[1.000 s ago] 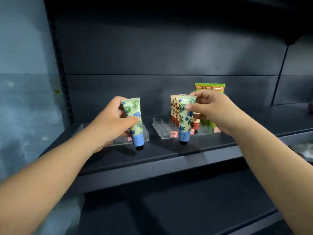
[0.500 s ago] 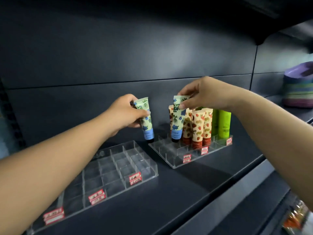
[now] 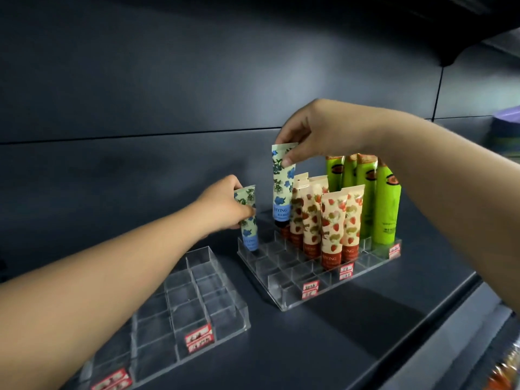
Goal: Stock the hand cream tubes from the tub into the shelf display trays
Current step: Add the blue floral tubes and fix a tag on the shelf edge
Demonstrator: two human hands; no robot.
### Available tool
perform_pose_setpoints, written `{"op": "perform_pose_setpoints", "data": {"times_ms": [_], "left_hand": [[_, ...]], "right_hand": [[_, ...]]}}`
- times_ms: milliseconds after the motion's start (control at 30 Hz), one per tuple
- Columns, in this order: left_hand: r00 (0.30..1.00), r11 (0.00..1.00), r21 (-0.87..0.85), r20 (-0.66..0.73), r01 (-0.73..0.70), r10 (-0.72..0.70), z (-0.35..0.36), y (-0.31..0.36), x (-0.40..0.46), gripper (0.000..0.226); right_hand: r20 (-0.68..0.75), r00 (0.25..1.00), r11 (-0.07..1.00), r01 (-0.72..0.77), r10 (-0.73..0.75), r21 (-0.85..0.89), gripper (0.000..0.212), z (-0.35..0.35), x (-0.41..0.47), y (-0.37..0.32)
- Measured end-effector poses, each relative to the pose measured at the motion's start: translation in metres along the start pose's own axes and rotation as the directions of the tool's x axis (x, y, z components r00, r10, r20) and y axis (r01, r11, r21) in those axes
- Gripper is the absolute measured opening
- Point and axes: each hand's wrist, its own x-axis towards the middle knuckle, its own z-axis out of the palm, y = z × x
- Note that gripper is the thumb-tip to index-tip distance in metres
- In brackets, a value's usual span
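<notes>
my left hand [image 3: 225,205] grips a pale green hand cream tube with blue flowers and a blue base [image 3: 249,220], fingers curled round its upper half, cap end down in the back left corner of the clear acrylic display tray with divided compartments [image 3: 284,288] that sits mid-shelf. my right hand [image 3: 318,130] pinches the crimped top of a second blue-flowered tube [image 3: 282,187] between thumb and fingertips, holding it upright with its dark cap at the tray's back row, just left of the cream tubes printed with red strawberries [image 3: 329,220]. whether that cap is seated in a compartment i cannot tell. right of those, along the tray's right edge, stand bright green tubes [image 3: 385,204]. the tray's front rows hold nothing but red price labels [image 3: 310,289] on the front wall. a second clear divided tray [image 3: 183,305] lies nearer the dark grey shelf's [image 3: 351,327] front left edge.
</notes>
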Motion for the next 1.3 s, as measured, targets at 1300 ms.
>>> {"op": "perform_pose_setpoints", "data": {"times_ms": [1300], "left_hand": [[0.996,0.996,0.088,0.089,-0.026,0.019,-0.003,-0.006,0.0,0.024]], "right_hand": [[0.343,0.936,0.927,0.059,0.078,-0.372,0.027,0.044,0.063,0.009]]}}
